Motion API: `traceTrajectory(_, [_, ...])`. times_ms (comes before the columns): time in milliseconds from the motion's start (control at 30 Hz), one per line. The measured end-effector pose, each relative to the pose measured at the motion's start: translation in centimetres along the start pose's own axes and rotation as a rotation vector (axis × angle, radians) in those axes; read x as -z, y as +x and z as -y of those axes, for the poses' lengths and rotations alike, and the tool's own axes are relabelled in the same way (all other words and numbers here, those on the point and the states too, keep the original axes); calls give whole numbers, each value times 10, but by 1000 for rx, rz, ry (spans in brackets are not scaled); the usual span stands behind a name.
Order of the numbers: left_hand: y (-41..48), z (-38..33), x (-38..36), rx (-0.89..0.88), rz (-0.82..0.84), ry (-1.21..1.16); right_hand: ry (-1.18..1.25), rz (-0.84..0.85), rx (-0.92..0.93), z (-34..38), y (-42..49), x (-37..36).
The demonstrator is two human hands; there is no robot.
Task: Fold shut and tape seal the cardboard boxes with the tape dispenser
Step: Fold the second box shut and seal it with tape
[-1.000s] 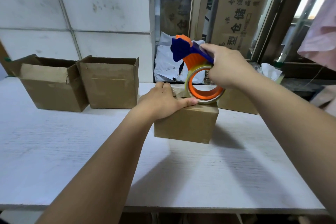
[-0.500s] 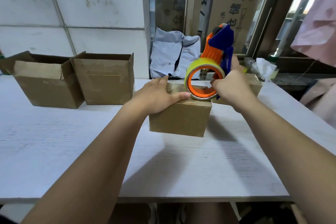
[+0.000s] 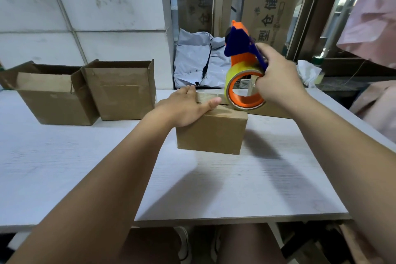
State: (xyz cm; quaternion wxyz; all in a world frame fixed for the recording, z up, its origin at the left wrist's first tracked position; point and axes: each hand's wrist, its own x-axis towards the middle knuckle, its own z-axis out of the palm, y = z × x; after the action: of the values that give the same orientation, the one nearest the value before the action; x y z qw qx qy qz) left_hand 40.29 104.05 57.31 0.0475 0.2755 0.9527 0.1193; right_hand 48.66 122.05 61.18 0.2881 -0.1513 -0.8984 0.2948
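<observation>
The small closed brown cardboard box [image 3: 212, 135] sits on the white table [image 3: 257, 178]; the left hand [image 3: 188, 107] lies flat on its top, fingers straight; the right hand [image 3: 276, 79] curls round the orange-and-blue tape dispenser [image 3: 240, 58], its roll at the top's right end; two open-topped brown cardboard boxes [image 3: 122, 92] [image 3: 51, 96] stand to its left.

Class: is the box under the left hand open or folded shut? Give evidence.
Folded shut: the box has its flaps lying flat, pressed by the left hand.
</observation>
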Motion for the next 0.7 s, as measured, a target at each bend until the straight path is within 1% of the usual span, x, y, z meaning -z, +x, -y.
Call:
traceTrajectory(100, [-1,0,0,2,5,-4,-105,11,28,-2,-3,5])
traceTrajectory(200, [-1,0,1,4,22,-60,-84,11,9,-8,-2,7])
traceTrajectory(267, [1,1,0,9,29,-105,48,-13,-66,-13,-4,2])
traceTrajectory(400, [4,4,-3,2,31,-165,374,-194,-230,-21,-21,-18])
traceTrajectory(467, [5,5,-3,-2,30,-174,470,-240,-284,-23,-26,-26])
traceTrajectory(533, [7,7,-4,-7,33,-166,464,-233,-301,-25,-28,-28])
traceTrajectory(700, [10,8,-5,-5,23,-150,272,-178,-198,-28,-18,-15])
